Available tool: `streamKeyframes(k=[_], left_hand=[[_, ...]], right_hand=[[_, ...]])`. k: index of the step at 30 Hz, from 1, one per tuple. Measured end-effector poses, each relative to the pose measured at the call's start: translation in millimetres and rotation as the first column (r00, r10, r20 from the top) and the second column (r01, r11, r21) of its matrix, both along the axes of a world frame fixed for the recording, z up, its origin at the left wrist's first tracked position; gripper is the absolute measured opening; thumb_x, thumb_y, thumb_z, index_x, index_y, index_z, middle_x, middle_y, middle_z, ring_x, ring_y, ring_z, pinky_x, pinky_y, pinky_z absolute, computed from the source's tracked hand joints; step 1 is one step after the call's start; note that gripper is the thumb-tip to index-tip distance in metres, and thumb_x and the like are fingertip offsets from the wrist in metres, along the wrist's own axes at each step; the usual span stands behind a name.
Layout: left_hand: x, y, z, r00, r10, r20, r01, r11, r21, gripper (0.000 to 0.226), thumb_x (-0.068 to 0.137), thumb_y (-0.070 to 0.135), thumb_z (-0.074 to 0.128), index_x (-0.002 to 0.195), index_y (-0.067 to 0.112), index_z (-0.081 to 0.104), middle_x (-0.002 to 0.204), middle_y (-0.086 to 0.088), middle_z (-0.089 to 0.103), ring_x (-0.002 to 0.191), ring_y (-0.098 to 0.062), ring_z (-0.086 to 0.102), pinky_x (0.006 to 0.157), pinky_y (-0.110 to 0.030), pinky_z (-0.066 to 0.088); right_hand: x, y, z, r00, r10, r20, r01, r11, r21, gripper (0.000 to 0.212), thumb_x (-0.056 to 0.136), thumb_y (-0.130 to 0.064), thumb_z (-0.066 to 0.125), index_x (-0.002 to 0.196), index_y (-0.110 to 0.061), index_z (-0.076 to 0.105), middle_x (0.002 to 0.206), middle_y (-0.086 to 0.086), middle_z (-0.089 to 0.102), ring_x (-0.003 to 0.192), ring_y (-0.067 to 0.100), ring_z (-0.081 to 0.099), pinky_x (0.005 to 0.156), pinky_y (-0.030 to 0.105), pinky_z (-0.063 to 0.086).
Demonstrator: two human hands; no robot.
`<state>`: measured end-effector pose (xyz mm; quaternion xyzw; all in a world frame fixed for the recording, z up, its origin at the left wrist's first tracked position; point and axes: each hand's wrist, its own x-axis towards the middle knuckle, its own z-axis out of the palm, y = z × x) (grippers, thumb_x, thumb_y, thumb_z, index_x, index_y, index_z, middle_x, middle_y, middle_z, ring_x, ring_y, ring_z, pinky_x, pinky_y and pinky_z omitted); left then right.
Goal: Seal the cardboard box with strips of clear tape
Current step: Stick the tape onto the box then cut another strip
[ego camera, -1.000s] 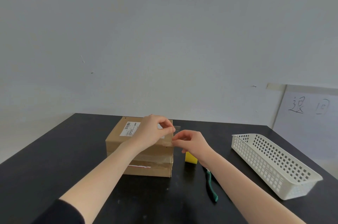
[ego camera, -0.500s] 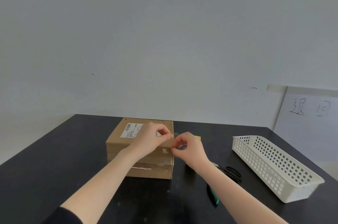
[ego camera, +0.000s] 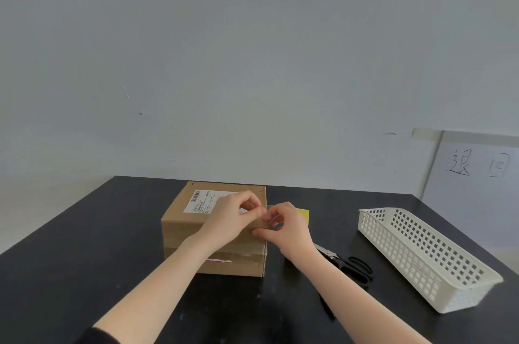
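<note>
A brown cardboard box (ego camera: 185, 227) with a white shipping label (ego camera: 202, 201) lies on the black table, old clear tape across its front face. My left hand (ego camera: 233, 217) rests on the box top near its right edge, thumb and forefinger pinching a short strip of clear tape (ego camera: 269, 207). My right hand (ego camera: 286, 227) is at the box's upper right corner, its fingers curled and pinching the same strip, its thumb low against the box's right edge. The strip itself is barely visible between the fingers.
A yellow block (ego camera: 304, 214) sticks out behind my right hand. Black-handled scissors (ego camera: 351, 266) lie right of the box. A white perforated plastic basket (ego camera: 421, 253) stands at the right. A dark green object (ego camera: 327, 307) lies under my right forearm. The wall rises behind the table (ego camera: 84, 245).
Both hands have come down from above the box's right edge onto its upper right corner, drawing closer together with the strip. The scissors have come into view.
</note>
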<state>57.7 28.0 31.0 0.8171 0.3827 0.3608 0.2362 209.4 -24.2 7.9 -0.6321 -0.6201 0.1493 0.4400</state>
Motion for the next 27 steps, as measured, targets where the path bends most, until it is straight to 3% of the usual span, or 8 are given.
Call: streamKeyframes(k=[4,7,11,15,20,24,27], left_hand=[[-4,1,-2,1.0,-0.016,-0.001,0.016,0.999,-0.041,0.018,0.079,0.045,0.073,0.089,0.034,0.063,0.089,0.018,0.068,0.089,0.0,0.062,0.081,-0.025,0.051],[-6,1,-5,1.0,-0.022,-0.005,0.022,0.999,-0.034,0.014,0.081,0.042,0.071,0.09,0.035,0.063,0.09,0.019,0.068,0.091,0.0,0.062,0.085,-0.028,0.052],[-6,2,-6,1.0,-0.013,-0.01,0.013,1.0,-0.028,0.009,0.085,0.042,0.067,0.09,0.037,0.062,0.092,0.018,0.068,0.093,-0.001,0.062,0.085,-0.028,0.053],[-5,3,-5,1.0,-0.017,-0.022,0.016,0.999,-0.044,0.013,0.085,0.044,0.066,0.094,0.035,0.063,0.095,0.019,0.067,0.094,-0.002,0.062,0.086,-0.028,0.052],[-7,2,-6,0.999,-0.024,-0.027,0.023,0.998,-0.059,0.032,0.074,0.047,0.077,0.099,0.036,0.06,0.093,0.019,0.067,0.094,0.001,0.061,0.085,-0.023,0.048],[-7,0,-7,0.996,-0.005,-0.094,0.004,1.0,-0.017,0.051,0.07,0.041,0.082,0.113,0.038,0.053,0.107,0.02,0.062,0.098,0.001,0.054,0.082,-0.017,0.042],[-7,-1,-10,0.993,0.013,-0.115,-0.006,0.998,0.062,0.068,0.07,0.04,0.082,0.126,0.04,0.044,0.121,0.018,0.056,0.108,-0.003,0.052,0.089,-0.021,0.044]], right_hand=[[4,0,2,1.0,0.027,-0.011,-0.027,0.999,-0.028,0.034,0.072,-0.032,0.083,0.097,-0.02,0.064,0.102,-0.005,0.059,0.088,0.011,0.062,0.075,0.021,0.053],[13,-1,9,0.992,0.097,-0.076,-0.102,0.993,-0.065,0.035,0.074,-0.037,0.081,0.103,-0.022,0.067,0.103,-0.007,0.065,0.093,0.007,0.063,0.075,0.017,0.05],[21,-2,15,0.982,0.135,-0.129,-0.149,0.984,-0.101,0.033,0.078,-0.044,0.076,0.103,-0.024,0.071,0.096,-0.011,0.07,0.092,0.005,0.065,0.076,0.02,0.052],[20,2,17,0.985,0.138,-0.106,-0.149,0.983,-0.105,0.025,0.084,-0.038,0.072,0.103,-0.023,0.071,0.094,-0.009,0.071,0.09,0.008,0.065,0.076,0.023,0.054],[18,4,18,0.98,0.104,-0.167,-0.125,0.985,-0.12,0.016,0.087,-0.033,0.068,0.098,-0.023,0.071,0.092,-0.004,0.07,0.089,0.014,0.065,0.08,0.03,0.057],[15,8,13,0.975,0.047,-0.217,-0.077,0.988,-0.132,0.01,0.087,-0.03,0.068,0.093,-0.023,0.071,0.088,-0.004,0.071,0.087,0.016,0.067,0.082,0.036,0.06],[10,13,10,0.971,0.002,-0.239,-0.038,0.988,-0.149,0.009,0.086,-0.023,0.069,0.094,-0.021,0.071,0.089,-0.003,0.071,0.083,0.016,0.069,0.078,0.033,0.061]])
